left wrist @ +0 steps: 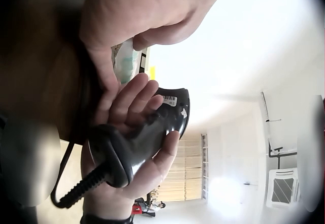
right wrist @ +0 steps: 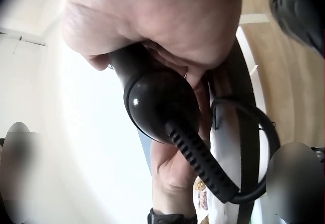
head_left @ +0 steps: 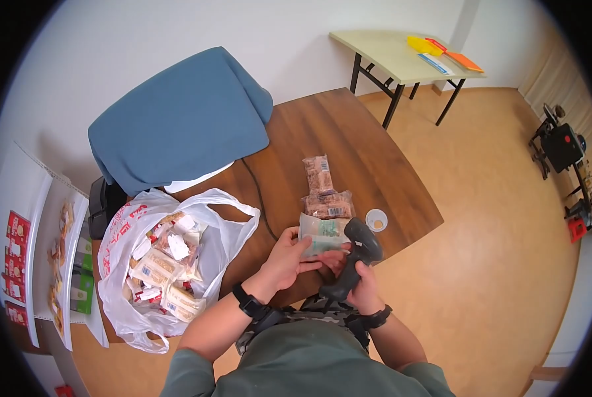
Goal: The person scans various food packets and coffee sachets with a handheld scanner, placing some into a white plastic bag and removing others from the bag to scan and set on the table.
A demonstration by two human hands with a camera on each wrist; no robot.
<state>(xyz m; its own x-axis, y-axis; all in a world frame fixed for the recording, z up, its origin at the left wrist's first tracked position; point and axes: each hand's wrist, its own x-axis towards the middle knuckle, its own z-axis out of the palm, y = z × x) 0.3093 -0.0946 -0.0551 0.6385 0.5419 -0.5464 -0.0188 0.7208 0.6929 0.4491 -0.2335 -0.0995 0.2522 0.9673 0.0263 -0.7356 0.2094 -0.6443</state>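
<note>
My left hand pinches a pale packet with green print, thumb on top and fingers beneath, near the table's front edge. In my right hand is a black handheld barcode scanner, its head over the packet's right end. The left wrist view shows the scanner's grip against the right palm, several of that hand's fingers reaching toward the packet. A coiled cable sleeve leaves the handle in the right wrist view. Just beyond the packet lie two pinkish-brown packets with barcodes.
A white plastic bag full of wrapped snacks stands open at left. Behind it a blue cloth covers something bulky. A small round white lid-like item lies near the right edge; a black cable crosses the wooden table. Shelves stand far left.
</note>
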